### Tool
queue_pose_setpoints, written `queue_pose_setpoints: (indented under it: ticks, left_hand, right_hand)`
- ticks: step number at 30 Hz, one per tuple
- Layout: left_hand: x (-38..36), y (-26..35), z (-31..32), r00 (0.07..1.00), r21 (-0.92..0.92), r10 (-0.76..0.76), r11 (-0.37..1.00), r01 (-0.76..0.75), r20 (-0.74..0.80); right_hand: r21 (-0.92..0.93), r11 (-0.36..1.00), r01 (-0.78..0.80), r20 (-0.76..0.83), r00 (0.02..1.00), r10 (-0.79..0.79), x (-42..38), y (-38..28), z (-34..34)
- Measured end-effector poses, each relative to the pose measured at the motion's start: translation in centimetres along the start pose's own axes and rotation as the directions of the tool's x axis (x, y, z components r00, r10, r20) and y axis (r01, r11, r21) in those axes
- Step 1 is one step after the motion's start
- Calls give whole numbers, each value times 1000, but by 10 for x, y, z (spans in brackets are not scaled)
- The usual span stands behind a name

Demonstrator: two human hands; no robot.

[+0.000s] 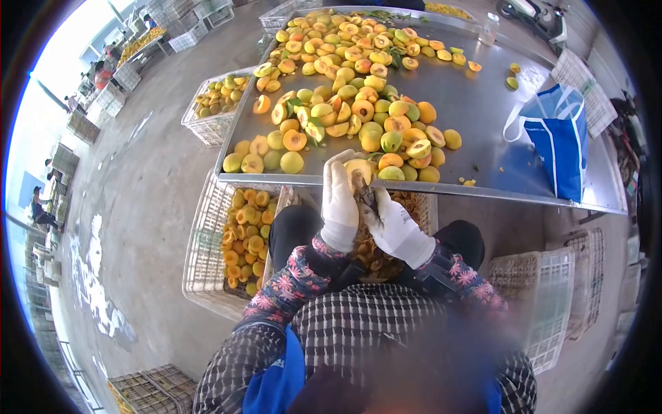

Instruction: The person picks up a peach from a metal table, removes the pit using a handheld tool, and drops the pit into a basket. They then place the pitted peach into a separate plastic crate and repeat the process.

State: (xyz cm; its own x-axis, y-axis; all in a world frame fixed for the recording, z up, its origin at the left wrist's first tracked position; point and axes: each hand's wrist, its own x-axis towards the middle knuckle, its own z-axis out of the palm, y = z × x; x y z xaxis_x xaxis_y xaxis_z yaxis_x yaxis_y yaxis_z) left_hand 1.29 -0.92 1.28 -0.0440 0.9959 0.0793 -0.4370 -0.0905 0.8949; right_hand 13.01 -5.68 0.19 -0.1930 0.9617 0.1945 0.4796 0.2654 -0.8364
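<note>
Gloved in white, my left hand [340, 203] is wrapped round a halved yellow fruit [358, 170] at the front edge of the metal table [483, 103]. My right hand [398, 224], also in a white glove, is closed on a small dark tool [367, 196], whose end touches the fruit. Whole and halved yellow-orange fruit [331, 103] lies piled on the table just beyond both hands. Under my hands, between the knees, brownish pieces [376, 257] lie in a container that is partly hidden by my hands and sleeves.
A crate of halved fruit [200, 262] stands left of my legs, another crate [207, 127] beside the table's left edge. A blue bag [557, 148] and a bottle [489, 29] are on the table's right. Stacked crates [534, 300] stand right; people are far left.
</note>
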Motion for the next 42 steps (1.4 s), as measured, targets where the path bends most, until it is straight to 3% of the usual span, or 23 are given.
queue_pose_setpoints:
  ticks: [4, 6, 9, 10, 13, 14, 17, 18, 19, 21, 23, 25, 29, 31, 34, 36, 39, 41, 42]
  left_hand:
    - [5, -11, -12, 993, 123, -27, 992, 13, 116]
    - [14, -11, -22, 975, 219, -113, 973, 69, 194]
    - [19, -20, -32, 966, 237, -16, 970, -48, 260]
    - [21, -27, -27, 965, 200, 153, 960, -196, 214]
    - [17, -22, -20, 986, 87, 120, 988, -130, 115]
    - [19, -22, -21, 996, 11, 57, 998, -58, 64]
    - [18, -1, -26, 958, -62, -259, 962, 268, 121]
    - [21, -9, -27, 950, -108, -296, 946, 306, 104]
    - [27, -11, -32, 933, -28, -312, 946, 322, 181]
    - [34, -8, -42, 880, 132, -351, 936, 326, 321]
    - [34, -5, -40, 830, 5, -428, 890, 456, 357]
    - [37, -9, -42, 784, -11, -465, 857, 515, 411]
    - [34, -17, -34, 813, -195, -440, 821, 536, 382]
    - [27, -10, -22, 813, -274, -490, 773, 572, 315]
    - [26, -19, -20, 849, -21, -404, 899, 437, 341]
    - [25, -25, -19, 897, 270, -292, 941, 206, 332]
    - [27, -21, -33, 963, 587, -82, 805, -88, 256]
    - [41, -7, -62, 965, 831, 98, 491, -260, 244]
    - [48, 10, -79, 967, 921, 101, 296, -252, 232]
  right_hand:
    - [-167, 983, 73, -3, 997, -74, 3, 13, -2]
    - [-99, 992, 84, -3, 996, -85, 1, 20, 0]
    - [92, 993, 73, -3, 997, -73, 3, 24, 1]
    - [171, 983, 64, -4, 998, -65, 5, 25, 2]
    - [228, 973, -27, 97, 995, 5, 4, 18, 4]
    - [206, 978, -37, 132, 991, 10, 4, 15, 2]
    - [22, 1000, 8, 218, 976, -13, 2, 15, -8]
    - [-9, 1000, 15, 234, 972, -12, 0, 20, -8]
    - [-42, 999, 27, 247, 969, -16, 0, 22, -8]
    - [225, 962, -152, 321, 944, 74, -3, 20, -4]
    - [482, 781, -397, 436, 882, 179, -5, 20, 0]
    - [651, 404, -643, 588, 763, 268, -11, 19, 5]
    - [772, -68, -632, 634, 756, 163, -17, 11, 9]
    - [752, -198, -629, 649, 759, 55, -17, 18, 7]
    - [664, -386, -640, 662, 743, -93, -24, 35, 3]
    - [674, -343, -654, 676, 733, -68, -33, 41, -3]
    - [698, -217, -683, 693, 720, -34, -53, 41, -23]
    - [693, 156, -704, 665, 708, 239, -68, 38, -38]
    - [522, 452, -723, 605, 688, 401, -72, 40, -43]
